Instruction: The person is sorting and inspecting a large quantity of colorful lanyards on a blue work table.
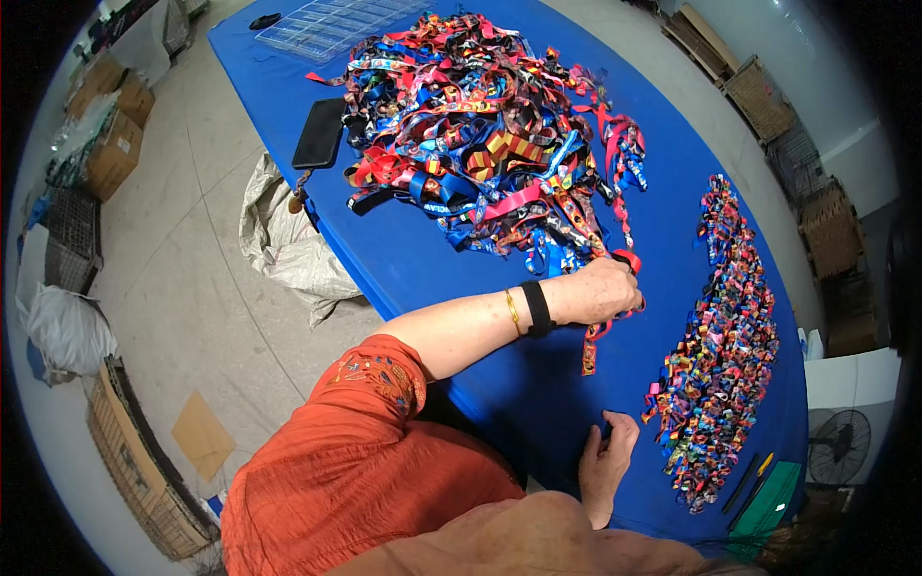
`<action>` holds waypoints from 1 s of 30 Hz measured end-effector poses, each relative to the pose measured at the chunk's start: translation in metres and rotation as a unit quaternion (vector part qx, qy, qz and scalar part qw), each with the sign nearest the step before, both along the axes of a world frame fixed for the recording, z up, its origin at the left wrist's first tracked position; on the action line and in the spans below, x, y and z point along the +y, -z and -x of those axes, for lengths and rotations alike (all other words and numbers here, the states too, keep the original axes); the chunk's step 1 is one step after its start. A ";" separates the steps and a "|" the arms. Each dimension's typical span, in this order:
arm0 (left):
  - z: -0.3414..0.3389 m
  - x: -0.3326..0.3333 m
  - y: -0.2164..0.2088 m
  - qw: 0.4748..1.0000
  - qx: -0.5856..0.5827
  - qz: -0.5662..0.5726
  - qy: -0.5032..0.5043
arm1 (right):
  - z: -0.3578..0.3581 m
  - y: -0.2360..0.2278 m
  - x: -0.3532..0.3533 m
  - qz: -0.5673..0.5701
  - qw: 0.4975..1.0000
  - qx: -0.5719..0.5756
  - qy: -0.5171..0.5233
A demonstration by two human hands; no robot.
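A large tangled heap of printed ribbon straps [480, 134], in red, blue, black and yellow, covers the far part of the blue-covered table [423, 278]. At the heap's near right edge, my left hand [600, 291] is closed on a ribbon strap [590, 359]; the strap's patterned end lies below the hand, and a red loop shows beside the knuckles. Most of the left fingertips are hidden. My right hand [607, 466] rests low over the table near its front edge, thumb and fingers apart, holding nothing visible.
Along the right lies a long row of small bundled ribbon pieces [720, 355]. A green board [765, 509] and a yellow-black cutter [764, 466] sit at the near right. A dark phone [319, 133] and clear plastic tray [336, 29] lie at the far left; a sack [288, 245] stands beside the table.
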State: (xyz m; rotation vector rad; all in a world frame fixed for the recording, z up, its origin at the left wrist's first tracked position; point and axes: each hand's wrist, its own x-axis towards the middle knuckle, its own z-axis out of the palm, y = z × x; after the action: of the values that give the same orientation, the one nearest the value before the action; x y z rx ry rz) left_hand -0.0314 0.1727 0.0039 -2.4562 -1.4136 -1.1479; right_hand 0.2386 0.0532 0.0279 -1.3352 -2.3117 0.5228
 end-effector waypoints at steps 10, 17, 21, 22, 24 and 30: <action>-0.002 -0.012 -0.015 0.995 -0.006 0.077 0.056 | 0.010 -0.021 0.011 0.001 0.999 -0.035 -0.008; -0.044 -0.026 0.001 0.980 0.010 0.064 0.189 | 0.050 -0.036 0.024 0.008 0.998 0.063 -0.023; -0.050 -0.031 -0.002 0.973 -0.011 0.047 0.224 | 0.058 -0.035 0.028 0.074 0.989 0.131 0.000; -0.051 -0.032 -0.003 0.972 -0.017 0.039 0.233 | 0.057 -0.036 0.030 0.102 0.984 0.147 0.010; -0.050 -0.030 0.001 0.972 -0.028 0.015 0.232 | 0.051 -0.029 0.042 0.114 0.983 0.146 0.020; -0.043 -0.028 -0.002 0.985 -0.018 0.014 0.169 | 0.056 -0.032 0.060 0.098 0.987 0.125 0.037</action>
State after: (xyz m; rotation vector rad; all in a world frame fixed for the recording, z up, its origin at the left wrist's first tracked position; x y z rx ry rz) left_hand 0.0120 0.1448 0.0063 -2.7846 -1.0509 -1.2414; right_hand 0.1822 0.1128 0.0603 -1.3513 -2.0400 0.8599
